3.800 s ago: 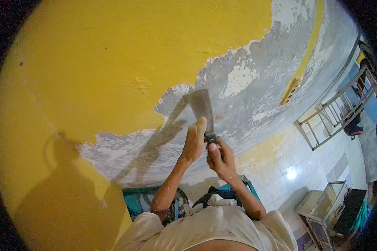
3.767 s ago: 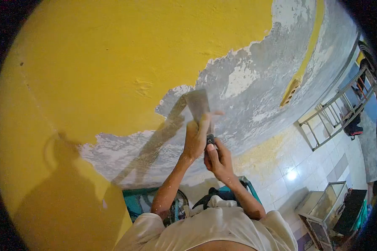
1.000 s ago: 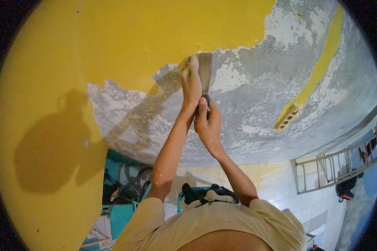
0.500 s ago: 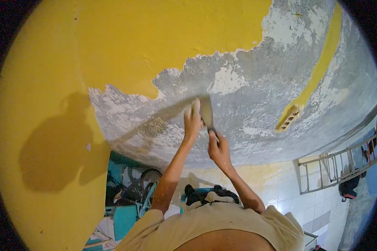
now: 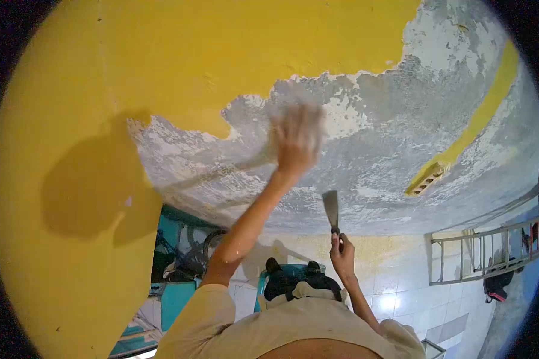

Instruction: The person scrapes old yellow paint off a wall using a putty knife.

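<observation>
My left hand [image 5: 298,136] is up at the wall, blurred, with its fingers stretched out flat over the bare grey plaster [image 5: 377,149]. A patch of whitish old coating [image 5: 346,119] lies just right of the fingers. Above them runs the ragged edge of the yellow paint [image 5: 269,42]. Lower down, my right hand [image 5: 342,257] is wrapped round the handle of a paint scraper [image 5: 331,206]. Its broad metal blade points up and stands away from the hand at the wall.
A yellow-painted strip [image 5: 491,107] leads down to a box with holes [image 5: 428,178]. To the right, a ladder [image 5: 491,254] stands near a dark bag [image 5: 498,281]. My feet are on a teal platform [image 5: 261,290]. A bicycle wheel [image 5: 212,244] and teal items sit lower left.
My left hand has left the scraper blade and moved up and right across the wall. My right hand has drawn the scraper down and away to the right.
</observation>
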{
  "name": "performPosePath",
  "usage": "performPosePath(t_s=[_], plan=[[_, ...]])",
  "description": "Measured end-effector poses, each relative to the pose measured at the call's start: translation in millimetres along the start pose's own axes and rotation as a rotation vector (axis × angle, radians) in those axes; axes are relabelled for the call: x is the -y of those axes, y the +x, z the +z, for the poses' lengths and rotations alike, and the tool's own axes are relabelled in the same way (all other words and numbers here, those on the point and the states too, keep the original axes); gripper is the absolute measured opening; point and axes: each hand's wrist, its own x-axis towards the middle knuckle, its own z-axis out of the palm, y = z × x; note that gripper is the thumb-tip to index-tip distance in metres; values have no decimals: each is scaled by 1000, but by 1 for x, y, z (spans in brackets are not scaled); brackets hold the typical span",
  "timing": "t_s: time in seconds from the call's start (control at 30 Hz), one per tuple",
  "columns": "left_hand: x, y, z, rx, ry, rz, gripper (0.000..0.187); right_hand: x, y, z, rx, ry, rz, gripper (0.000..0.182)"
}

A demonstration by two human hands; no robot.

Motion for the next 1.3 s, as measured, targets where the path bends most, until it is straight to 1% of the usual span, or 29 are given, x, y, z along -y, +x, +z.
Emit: performPosePath(t_s=[0.03, 0.07, 0.1, 0.13, 0.17, 0.2, 0.23, 0.27, 0.3, 0.37, 0.43, 0.47, 0.5, 0.53, 0.57, 0.6, 0.63, 0.7, 0.73, 0.77, 0.83, 0.93, 1.0, 1.03, 1.1, 1.17, 1.23, 1.3], plan=[[-7, -37, 6, 101, -169, 169, 61, 6, 4, 3, 11, -3, -1, 32], [-11, -81, 18, 278, -248, 225, 62, 11, 6, 5, -89, 91, -89, 32], [-17, -107, 3, 462, -345, 187, 49, 16, 10, 7, -191, 186, -177, 31], [-29, -196, 14, 510, -881, -189, 32, 20, 16, 14, -205, 259, -292, 28], [-37, -218, 1, 640, -986, -516, 19, 32, 20, 19, -205, 259, -284, 28], [-34, -217, -9, 792, -1093, -810, 24, 48, 23, 24, -124, 386, -224, 28], [-26, -211, -12, 806, -1093, -816, 24, 64, 26, 30, -48, 514, -163, 28], [-16, -199, -6, 693, -1193, -744, 28, 80, 30, 34, 31, 553, -112, 21], [-9, -184, -2, 577, -1297, -673, 34, 91, 37, 38, 119, 494, -127, 22], [1, -107, -17, 364, -1777, -1339, 40, 118, 46, 62, 97, 453, -308, 24], [14, -22, -66, 232, -1536, -1074, 43, 146, 52, 73, 117, 490, -228, 27], [19, -4, -76, 246, -1552, -1074, 43, 154, 57, 81, 140, 514, -237, 26], [26, 13, -81, 321, -1479, -1067, 43, 162, 57, 88, 126, 507, -238, 26], [32, 21, -81, 386, -1401, -1058, 44, 170, 58, 93, 142, 632, -186, 25], [35, 20, -79, 387, -1411, -1060, 44, 175, 58, 98, 160, 757, -126, 24], [37, 16, -77, 344, -1416, -1036, 44, 173, 59, 104, 151, 753, -199, 23], [38, 17, -74, 300, -1423, -1001, 44, 176, 61, 107, 139, 750, -204, 23], [39, 22, -73, 307, -1450, -987, 44, 183, 57, 111, 66, 729, -182, 30], [40, 24, -76, 304, -1460, -987, 44, 190, 56, 112, 44, 733, -176, 30], [44, 31, -78, 320, -1474, -977, 44, 199, 58, 111, 32, 723, -204, 29], [51, 46, -84, 429, -1478, -950, 46, 202, 54, 113, 11, 708, -221, 28], [52, 26, -76, 432, -1477, -978, 47, 194, 54, 126, -19, 711, -177, 30], [50, 26, -77, 338, -1491, -1003, 47, 197, 53, 129, -28, 707, -173, 30], [54, 33, -79, 343, -1492, -997, 47, 199, 51, 131, -40, 707, -156, 30], [62, 45, -87, 459, -1482, -932, 43, 209, 49, 127, -17, 746, -151, 30], [58, 42, -88, 455, -1502, -956, 46, 208, 52, 128, 18, 775, -168, 30], [51, 35, -86, 320, -1484, -999, 47, 197, 53, 135, -43, 722, -173, 30], [51, 45, -81, 287, -1504, -964, 47, 206, 59, 129, -56, 712, -198, 30]])
